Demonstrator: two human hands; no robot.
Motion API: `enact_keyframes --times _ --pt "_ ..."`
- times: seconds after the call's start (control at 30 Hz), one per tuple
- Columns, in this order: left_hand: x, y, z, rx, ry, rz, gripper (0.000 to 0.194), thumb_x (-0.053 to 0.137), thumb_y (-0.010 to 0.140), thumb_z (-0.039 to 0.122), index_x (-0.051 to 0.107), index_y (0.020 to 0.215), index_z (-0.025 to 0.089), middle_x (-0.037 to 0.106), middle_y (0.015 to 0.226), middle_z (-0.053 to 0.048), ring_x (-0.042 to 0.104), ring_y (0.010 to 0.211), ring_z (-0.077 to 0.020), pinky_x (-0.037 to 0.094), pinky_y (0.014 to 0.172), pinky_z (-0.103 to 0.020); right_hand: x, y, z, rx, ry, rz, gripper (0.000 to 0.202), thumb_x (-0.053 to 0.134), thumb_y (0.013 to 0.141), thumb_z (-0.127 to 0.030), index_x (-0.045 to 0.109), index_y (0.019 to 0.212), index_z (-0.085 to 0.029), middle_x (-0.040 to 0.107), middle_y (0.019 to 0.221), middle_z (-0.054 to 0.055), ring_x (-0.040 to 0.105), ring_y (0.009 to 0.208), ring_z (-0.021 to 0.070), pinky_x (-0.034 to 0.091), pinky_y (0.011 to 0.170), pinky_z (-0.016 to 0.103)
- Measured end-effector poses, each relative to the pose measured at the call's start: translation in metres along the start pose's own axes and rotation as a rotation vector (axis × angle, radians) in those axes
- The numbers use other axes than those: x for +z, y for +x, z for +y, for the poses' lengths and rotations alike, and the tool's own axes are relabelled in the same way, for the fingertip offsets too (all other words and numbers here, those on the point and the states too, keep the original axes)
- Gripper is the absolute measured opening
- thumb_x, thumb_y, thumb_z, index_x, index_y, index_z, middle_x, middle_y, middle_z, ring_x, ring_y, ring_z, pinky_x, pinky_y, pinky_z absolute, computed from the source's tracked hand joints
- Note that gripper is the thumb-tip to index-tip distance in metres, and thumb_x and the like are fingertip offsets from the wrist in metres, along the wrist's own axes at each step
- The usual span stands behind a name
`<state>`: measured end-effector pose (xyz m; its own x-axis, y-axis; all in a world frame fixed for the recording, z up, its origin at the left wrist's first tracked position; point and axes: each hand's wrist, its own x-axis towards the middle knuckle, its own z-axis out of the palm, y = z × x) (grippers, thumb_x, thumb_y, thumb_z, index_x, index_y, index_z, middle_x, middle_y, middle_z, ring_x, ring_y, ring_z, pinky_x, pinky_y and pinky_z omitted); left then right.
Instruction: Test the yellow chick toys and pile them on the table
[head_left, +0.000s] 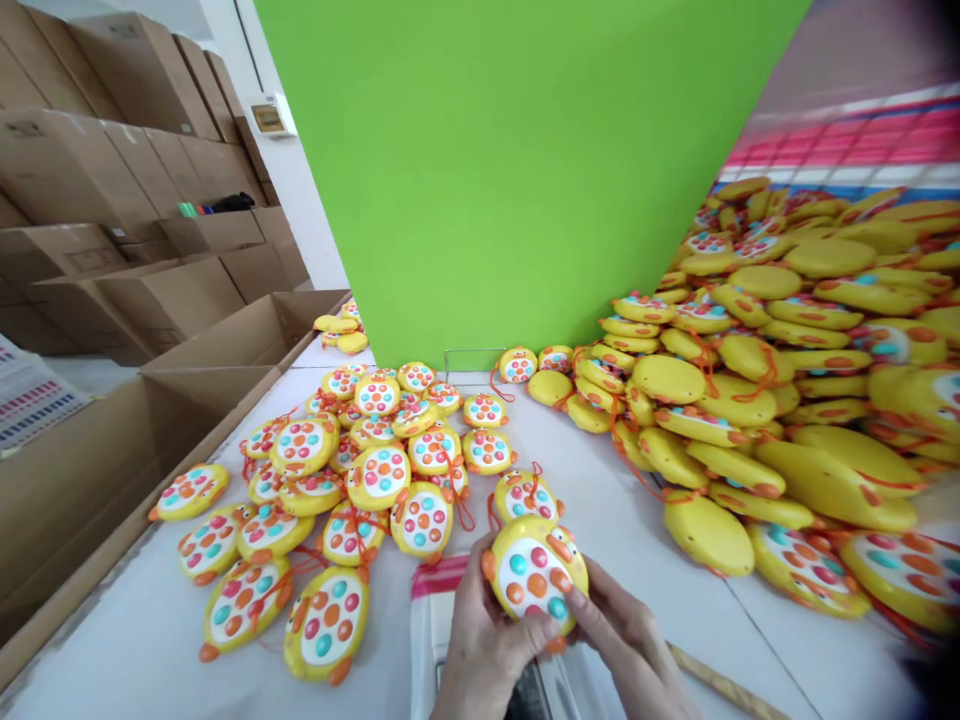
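Observation:
A yellow chick-shaped toy with a white belly and coloured round buttons is held between my two hands, its button side facing up. My left hand grips its left and lower edge, the thumb lying across the front. On the other side, my right hand is closed on the right edge, one finger on a lower button. Underneath is a pale object with a red-striped edge and a dark part, mostly covered by my hands. Just behind lies another chick toy with a red cord.
Many similar toys lie loosely on the white table to the left. A tall heap of them fills the right side. A green panel stands behind. An open carton is at the left; a stick lies near my right hand.

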<state>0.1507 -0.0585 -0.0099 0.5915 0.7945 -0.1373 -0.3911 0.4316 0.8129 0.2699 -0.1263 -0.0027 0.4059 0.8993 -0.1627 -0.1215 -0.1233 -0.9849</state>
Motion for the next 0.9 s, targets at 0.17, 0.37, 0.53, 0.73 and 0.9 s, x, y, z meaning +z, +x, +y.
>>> enact_keyframes --times 0.17,0.37,0.53,0.73,0.9 --pt "-0.002 -0.006 0.005 -0.070 0.032 0.015 0.078 0.080 0.060 0.032 0.038 0.125 0.019 0.063 0.114 -0.014 0.062 0.100 -0.0280 0.054 0.071 -0.031 0.006 -0.006 -0.017 -0.003 -0.021 0.070 0.051 0.060 0.072 -0.059 0.064 0.111 -0.027 0.070 0.103 0.005 0.063 0.089 0.0261 0.053 0.073 0.032" --pt "-0.002 -0.009 0.019 -0.136 -0.019 -0.040 0.067 0.078 0.062 0.034 0.046 0.118 0.017 0.064 0.109 -0.014 0.064 0.093 -0.0290 0.054 0.061 -0.030 -0.003 -0.006 -0.005 0.058 -0.118 0.146 0.055 0.066 0.068 -0.056 0.064 0.114 -0.025 0.065 0.116 0.006 0.058 0.106 0.0297 0.052 0.083 0.036" --pt "0.001 -0.011 0.024 -0.164 0.055 -0.006 0.067 0.079 0.060 0.029 0.049 0.119 0.019 0.065 0.106 -0.011 0.064 0.089 -0.0264 0.054 0.066 -0.031 -0.006 -0.003 0.002 0.031 -0.156 0.203 0.057 0.064 0.069 -0.057 0.063 0.115 -0.024 0.061 0.122 0.007 0.053 0.113 0.0310 0.051 0.086 0.037" --pt "-0.002 -0.013 0.014 -0.121 0.093 0.000 0.070 0.075 0.061 0.048 0.052 0.119 0.017 0.065 0.109 -0.013 0.063 0.093 -0.0278 0.053 0.068 -0.031 0.006 -0.001 -0.015 -0.007 -0.058 0.105 0.057 0.066 0.069 -0.054 0.061 0.116 -0.022 0.065 0.116 0.008 0.060 0.102 0.0300 0.053 0.082 0.036" --pt "-0.007 -0.015 0.012 -0.220 0.089 0.258 0.060 0.070 0.069 0.047 0.054 0.121 0.022 0.060 0.122 -0.011 0.059 0.106 -0.0287 0.054 0.077 -0.033 0.001 -0.002 0.001 0.068 -0.066 0.144 0.059 0.063 0.071 -0.057 0.059 0.120 -0.023 0.060 0.124 0.007 0.054 0.113 0.0296 0.051 0.088 0.036"
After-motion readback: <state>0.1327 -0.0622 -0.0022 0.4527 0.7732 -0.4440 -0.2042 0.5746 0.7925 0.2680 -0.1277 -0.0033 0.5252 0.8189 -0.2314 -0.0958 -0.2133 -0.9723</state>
